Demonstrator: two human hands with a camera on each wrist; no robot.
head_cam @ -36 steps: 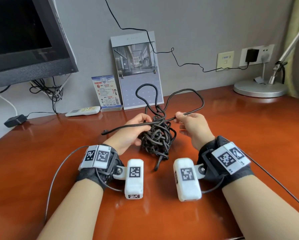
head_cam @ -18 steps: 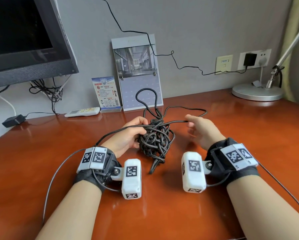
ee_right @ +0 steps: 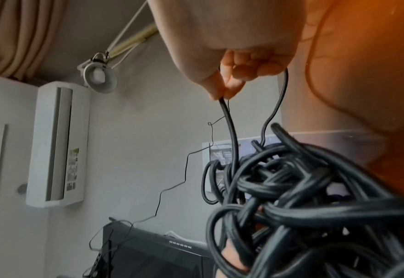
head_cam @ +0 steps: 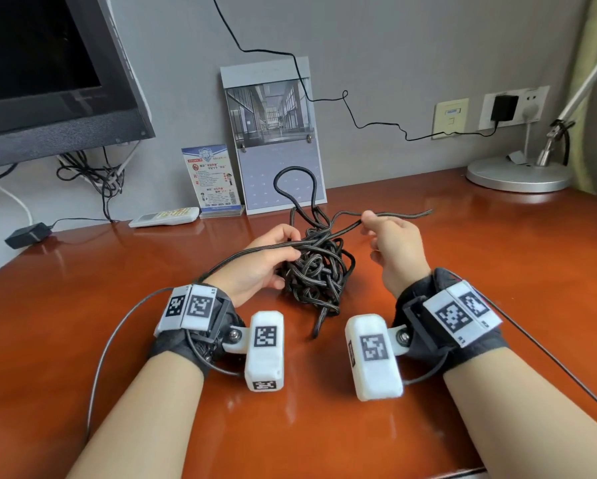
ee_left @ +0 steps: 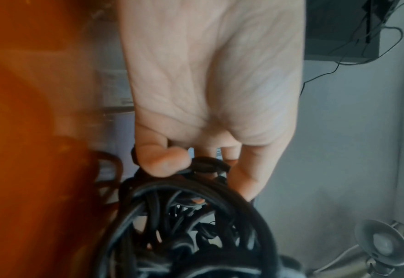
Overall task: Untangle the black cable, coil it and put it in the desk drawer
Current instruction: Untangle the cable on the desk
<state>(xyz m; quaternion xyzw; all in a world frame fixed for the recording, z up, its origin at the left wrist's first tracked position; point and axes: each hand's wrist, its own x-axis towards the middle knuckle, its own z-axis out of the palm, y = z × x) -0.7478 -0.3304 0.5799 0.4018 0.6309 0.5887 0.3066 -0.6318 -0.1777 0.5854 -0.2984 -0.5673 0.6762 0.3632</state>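
Observation:
The black cable (head_cam: 316,271) lies as a tangled ball on the wooden desk (head_cam: 462,271), with one loop standing up behind it. My left hand (head_cam: 272,254) grips the ball's left side, fingers curled into the strands (ee_left: 196,169); one strand runs across its fingers toward the left. My right hand (head_cam: 386,236) pinches a single strand (ee_right: 229,120) between thumb and finger, a short way above and right of the ball. That strand's free end (head_cam: 424,212) sticks out to the right past the hand. No drawer is in view.
A monitor (head_cam: 48,81) stands at the back left with a remote (head_cam: 165,216) and a power brick (head_cam: 27,233) below it. A calendar (head_cam: 272,133) and a small card (head_cam: 214,178) lean on the wall. A lamp base (head_cam: 518,174) sits at the back right.
My right hand has taken a new hold on a strand and pulled it up and right, so its free end now shows. The wide loop has shrunk. My left hand stayed on the ball.

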